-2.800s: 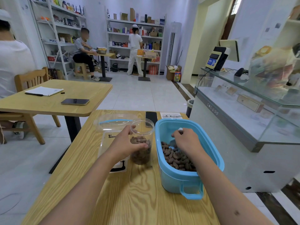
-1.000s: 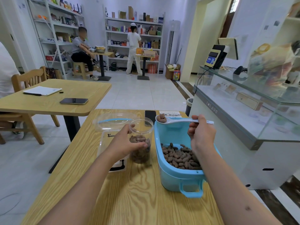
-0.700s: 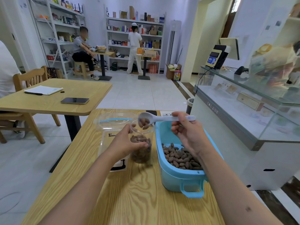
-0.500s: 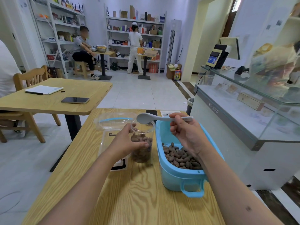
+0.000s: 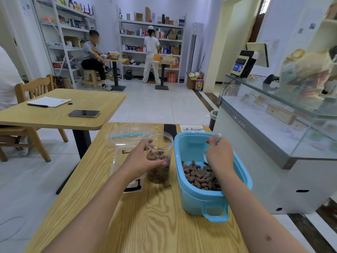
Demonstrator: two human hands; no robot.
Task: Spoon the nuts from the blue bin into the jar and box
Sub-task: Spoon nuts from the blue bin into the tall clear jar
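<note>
Change since half a second ago: the spoon [image 5: 217, 138] is no longer held level over the jar [image 5: 159, 157]; it is now dipped into the blue bin [image 5: 215, 198], handle end sticking up above the right hand [image 5: 219, 157], bowl mostly hidden behind the hand near the far inside wall. The last load is judged delivered, since the nut level in the jar sits higher than a second ago, and another scoop is being started. Right hand: fingers curled round the spoon handle. Left hand [image 5: 141, 162]: wrapped round the jar, thumb on the near side, fingers on the far side, jar kept upright on the table [image 5: 155, 225] just left of the bin. Nuts [image 5: 199, 177] are piled in the near half of the bin, the far half of its floor bare. The jar is judged roughly half to two-thirds full; the clear box [image 5: 127, 157] behind the left hand looks unfilled, so the box part of the task is judged not yet begun. Count: one bin, one jar, one box, one clear lid [image 5: 127, 136] behind it, one spoon, two hands. One dark phone [image 5: 170, 131] and one paper slip [image 5: 191, 128] lie at the far table edge. Nuts too many to count.
</note>
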